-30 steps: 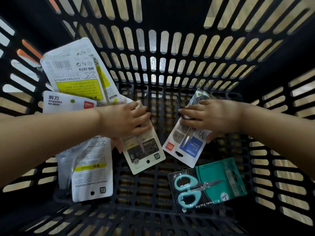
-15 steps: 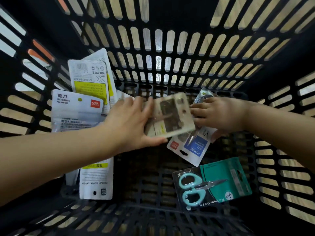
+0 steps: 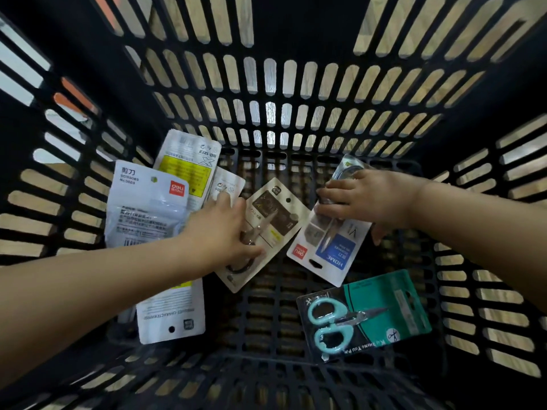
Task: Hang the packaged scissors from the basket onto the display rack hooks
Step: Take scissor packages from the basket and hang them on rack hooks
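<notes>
Left hand [image 3: 219, 229] grips brown-printed carded scissors pack [image 3: 262, 229], long axis diagonal; right hand [image 3: 364, 199] apparently pinches blue-and-white carded scissors pack [image 3: 328, 247] alongside.

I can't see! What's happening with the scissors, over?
Left hand holds brown pack. Right hand grips blue pack. Teal pack loose in basket.

A shop: basket [image 3: 296, 93] of carded scissors [image 3: 362, 313] (retail-packaged).

Apparently wooden floor [image 3: 268, 84] beneath
</notes>
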`<act>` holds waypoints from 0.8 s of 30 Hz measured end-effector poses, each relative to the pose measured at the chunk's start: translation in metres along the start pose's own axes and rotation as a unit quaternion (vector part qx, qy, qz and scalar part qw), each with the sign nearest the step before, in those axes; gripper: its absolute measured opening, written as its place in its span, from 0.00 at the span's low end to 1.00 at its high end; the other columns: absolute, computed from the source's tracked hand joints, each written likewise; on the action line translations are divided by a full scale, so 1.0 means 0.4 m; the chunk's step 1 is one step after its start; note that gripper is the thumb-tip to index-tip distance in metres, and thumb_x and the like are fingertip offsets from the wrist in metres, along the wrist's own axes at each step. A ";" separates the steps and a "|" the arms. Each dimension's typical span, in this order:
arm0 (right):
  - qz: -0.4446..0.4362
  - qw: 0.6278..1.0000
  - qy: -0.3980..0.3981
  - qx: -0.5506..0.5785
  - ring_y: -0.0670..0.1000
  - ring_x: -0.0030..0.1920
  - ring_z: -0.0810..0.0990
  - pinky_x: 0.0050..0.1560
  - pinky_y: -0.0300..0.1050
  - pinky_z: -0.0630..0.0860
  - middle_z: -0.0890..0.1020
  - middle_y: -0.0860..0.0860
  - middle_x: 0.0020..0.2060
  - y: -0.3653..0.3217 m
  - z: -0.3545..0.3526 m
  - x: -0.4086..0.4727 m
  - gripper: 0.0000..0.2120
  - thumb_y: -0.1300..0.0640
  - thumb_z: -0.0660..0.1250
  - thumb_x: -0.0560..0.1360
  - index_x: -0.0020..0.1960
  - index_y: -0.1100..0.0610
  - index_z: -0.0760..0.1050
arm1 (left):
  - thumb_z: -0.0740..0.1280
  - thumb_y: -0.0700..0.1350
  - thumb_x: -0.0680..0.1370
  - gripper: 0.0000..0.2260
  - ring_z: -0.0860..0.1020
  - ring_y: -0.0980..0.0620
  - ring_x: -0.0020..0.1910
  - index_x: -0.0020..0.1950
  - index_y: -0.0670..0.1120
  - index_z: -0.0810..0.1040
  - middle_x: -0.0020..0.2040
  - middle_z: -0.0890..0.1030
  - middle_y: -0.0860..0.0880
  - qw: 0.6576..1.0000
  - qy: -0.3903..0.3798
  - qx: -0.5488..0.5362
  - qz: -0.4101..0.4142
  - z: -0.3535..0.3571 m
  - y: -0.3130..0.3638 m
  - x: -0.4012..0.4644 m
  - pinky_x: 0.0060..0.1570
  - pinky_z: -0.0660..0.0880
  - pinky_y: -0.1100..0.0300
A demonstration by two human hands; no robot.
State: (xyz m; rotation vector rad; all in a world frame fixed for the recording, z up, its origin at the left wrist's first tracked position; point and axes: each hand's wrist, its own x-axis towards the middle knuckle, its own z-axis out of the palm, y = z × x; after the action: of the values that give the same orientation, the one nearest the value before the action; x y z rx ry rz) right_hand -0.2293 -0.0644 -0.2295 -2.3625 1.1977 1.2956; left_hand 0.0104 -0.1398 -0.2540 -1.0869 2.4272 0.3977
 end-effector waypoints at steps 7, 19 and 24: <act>0.013 1.000 0.002 -0.016 0.57 0.75 0.54 0.70 0.55 0.62 0.53 0.56 0.75 -0.011 -0.014 0.001 0.50 0.43 0.70 0.70 0.77 0.53 0.38 | 0.68 0.69 0.66 0.41 0.65 0.45 0.66 0.67 0.44 0.60 0.65 0.66 0.45 0.999 -0.010 -0.009 -0.035 0.003 0.004 0.003 0.60 0.69 0.50; 0.173 0.972 0.078 0.140 0.54 0.66 0.63 0.65 0.47 0.68 0.60 0.54 0.69 -0.019 0.000 -0.088 0.48 0.27 0.57 0.69 0.76 0.56 0.44 | 0.69 0.68 0.65 0.41 0.68 0.46 0.63 0.66 0.43 0.62 0.65 0.66 0.45 0.998 -0.020 -0.035 -0.056 0.000 0.007 -0.007 0.57 0.69 0.53; 0.323 0.867 0.175 0.336 0.56 0.61 0.68 0.56 0.50 0.71 0.66 0.56 0.64 -0.048 -0.016 -0.068 0.48 0.24 0.57 0.64 0.71 0.57 0.57 | 0.69 0.69 0.65 0.42 0.69 0.45 0.63 0.66 0.42 0.61 0.64 0.66 0.43 0.997 -0.016 -0.039 -0.072 -0.004 0.008 -0.009 0.57 0.69 0.53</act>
State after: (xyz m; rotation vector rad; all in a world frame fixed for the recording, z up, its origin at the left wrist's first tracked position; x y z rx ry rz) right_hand -0.2191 -0.0399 -0.2085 -1.7489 2.2325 0.3894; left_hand 0.0097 -0.1361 -0.2505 -1.2700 2.3046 0.4625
